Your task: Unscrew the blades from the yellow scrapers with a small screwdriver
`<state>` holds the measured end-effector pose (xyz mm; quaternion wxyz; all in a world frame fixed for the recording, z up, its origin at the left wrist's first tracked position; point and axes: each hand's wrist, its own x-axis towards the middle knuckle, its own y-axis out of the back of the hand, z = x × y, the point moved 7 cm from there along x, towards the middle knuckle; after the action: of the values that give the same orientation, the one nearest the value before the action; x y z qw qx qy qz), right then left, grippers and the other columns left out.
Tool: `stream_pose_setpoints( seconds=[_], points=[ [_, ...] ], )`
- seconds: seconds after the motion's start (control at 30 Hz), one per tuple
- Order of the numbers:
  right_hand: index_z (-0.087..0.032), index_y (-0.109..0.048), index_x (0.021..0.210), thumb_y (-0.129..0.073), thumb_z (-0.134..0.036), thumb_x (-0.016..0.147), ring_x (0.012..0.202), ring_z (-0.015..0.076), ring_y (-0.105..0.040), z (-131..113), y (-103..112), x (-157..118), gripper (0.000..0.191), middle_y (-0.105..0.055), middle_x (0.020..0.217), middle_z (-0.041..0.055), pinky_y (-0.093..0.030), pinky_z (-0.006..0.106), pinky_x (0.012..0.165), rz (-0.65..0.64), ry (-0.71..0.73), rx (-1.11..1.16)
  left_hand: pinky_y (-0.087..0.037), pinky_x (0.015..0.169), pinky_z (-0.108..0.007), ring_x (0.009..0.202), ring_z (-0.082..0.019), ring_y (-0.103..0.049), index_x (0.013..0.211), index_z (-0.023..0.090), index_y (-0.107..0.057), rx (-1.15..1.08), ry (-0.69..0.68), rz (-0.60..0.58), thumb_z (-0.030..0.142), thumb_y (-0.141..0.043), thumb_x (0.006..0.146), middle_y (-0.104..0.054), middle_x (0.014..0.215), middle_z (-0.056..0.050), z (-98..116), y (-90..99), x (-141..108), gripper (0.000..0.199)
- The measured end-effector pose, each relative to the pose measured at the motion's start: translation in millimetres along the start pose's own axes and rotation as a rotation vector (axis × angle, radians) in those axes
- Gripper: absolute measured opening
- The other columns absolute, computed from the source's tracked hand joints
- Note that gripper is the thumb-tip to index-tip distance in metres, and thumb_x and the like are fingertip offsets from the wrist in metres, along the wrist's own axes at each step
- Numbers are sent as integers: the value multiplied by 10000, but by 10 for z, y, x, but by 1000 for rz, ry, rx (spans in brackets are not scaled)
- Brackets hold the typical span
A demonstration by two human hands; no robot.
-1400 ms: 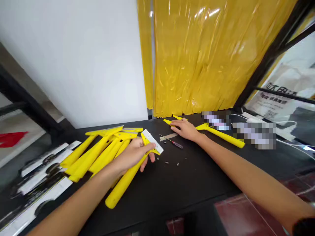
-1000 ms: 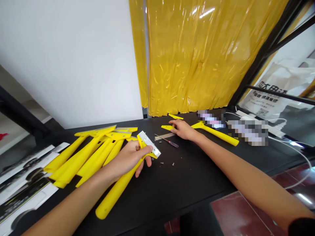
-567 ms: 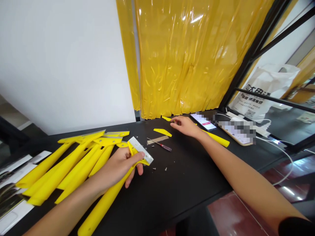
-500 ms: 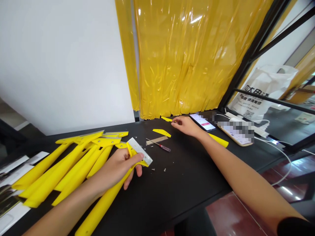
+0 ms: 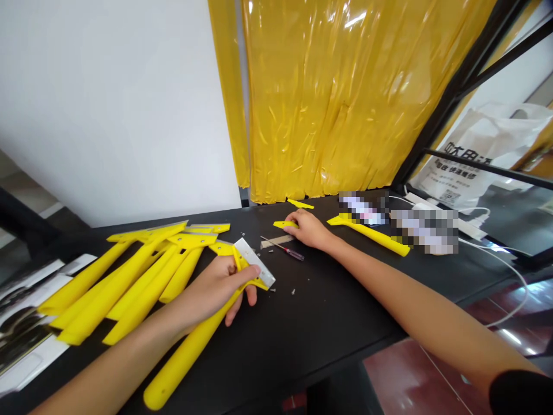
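Your left hand (image 5: 211, 291) is clamped round a yellow plastic scraper (image 5: 190, 346) with a flat steel blade (image 5: 254, 262), held over the black counter (image 5: 328, 323); your right hand (image 5: 307, 229) has slid left since the last frame, open, not gripping, fingers (image 5: 294, 218) now touching a small yellow plastic wedge (image 5: 280, 225), leaving a long yellow scraper (image 5: 367, 236) uncovered just beside it, thin red-handled screwdriver (image 5: 287, 252) just below

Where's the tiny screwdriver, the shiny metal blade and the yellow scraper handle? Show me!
tiny screwdriver (image 5: 294, 255), head view, on its dark red handle.
shiny metal blade (image 5: 254, 263), head view, on its flat face.
yellow scraper handle (image 5: 185, 351), head view, on the handle's middle.
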<state>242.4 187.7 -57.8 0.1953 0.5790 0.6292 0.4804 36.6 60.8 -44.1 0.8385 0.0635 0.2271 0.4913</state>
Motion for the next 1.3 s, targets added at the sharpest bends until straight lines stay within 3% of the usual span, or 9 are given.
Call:
stream_pose_setpoints(
  seconds=[0.17,0.33,0.43,0.57,0.73,0.83,0.9,1.1,1.3],
  points=[
    [-194,-710,950,-688,-249,870,774,178,-634,-18,161,-48,100,-724,904,30,-470,298,767,42,19,148,-375,366,-232,334,-98,-502,811,141,-647,-160,-8,-50,460,-592,931,-735,706,-59,-34,-97,-7,345],
    [-232,-711,1124,-619,-355,926,886,208,-653,-257,447,-190,250,-695,1109,79,-498,342,794,168,112,332,-406,366,-237,343,-95,-492,800,144,-626,-299,36,-36,426,-605,926,-714,687,-54,-44,-150,-40,309],
    [-226,-628,1130,-739,-347,818,899,199,-624,-308,520,-259,352,-671,972,44,-491,322,752,244,40,565,-403,353,-230,332,-83,-456,820,148,-618,-384,63,3,407,-619,922,-693,659,-36,-34,-167,-50,279],
    [-196,-600,877,-879,-348,663,576,80,-443,-361,358,-314,383,-581,739,-43,-331,238,528,111,-144,992,-406,342,-229,330,-79,-424,831,155,-596,-455,60,24,392,-628,920,-666,631,-15,-34,-192,-36,255],
    [-183,-736,871,-881,-329,685,669,90,-473,-568,234,-387,277,-680,923,24,-293,252,542,-58,-159,1236,-411,342,-220,345,-78,-421,869,157,-585,-471,53,23,402,-614,931,-663,637,-11,-67,-195,-14,255],
    [-204,-770,912,-825,-347,770,761,108,-509,-661,260,-422,208,-684,1029,35,-363,256,604,-55,-103,1274,-415,344,-223,349,-81,-429,889,154,-594,-467,49,23,408,-609,934,-662,639,-12,-72,-193,-11,258],
    [-211,-766,940,-801,-356,808,748,110,-519,-715,276,-449,199,-669,933,17,-397,259,636,-84,-75,1294,-413,345,-219,346,-77,-429,847,150,-602,-456,39,15,407,-602,937,-657,634,-15,-56,-200,-13,273],
    [-211,-736,1112,-761,-393,863,531,73,-395,-882,155,-585,309,-491,616,-62,-295,220,494,-400,-97,1306,-404,349,-215,346,-75,-445,820,148,-632,-421,32,14,415,-611,926,-652,631,-14,-20,-208,-22,288],
    [-187,-775,1049,-792,-433,813,505,61,-433,-983,-24,-669,342,-594,676,-25,-348,208,447,-481,-71,1127,-412,367,-209,367,-81,-495,810,155,-640,-394,22,-45,468,-598,927,-657,652,-18,-75,-225,-8,337]
  ],
)
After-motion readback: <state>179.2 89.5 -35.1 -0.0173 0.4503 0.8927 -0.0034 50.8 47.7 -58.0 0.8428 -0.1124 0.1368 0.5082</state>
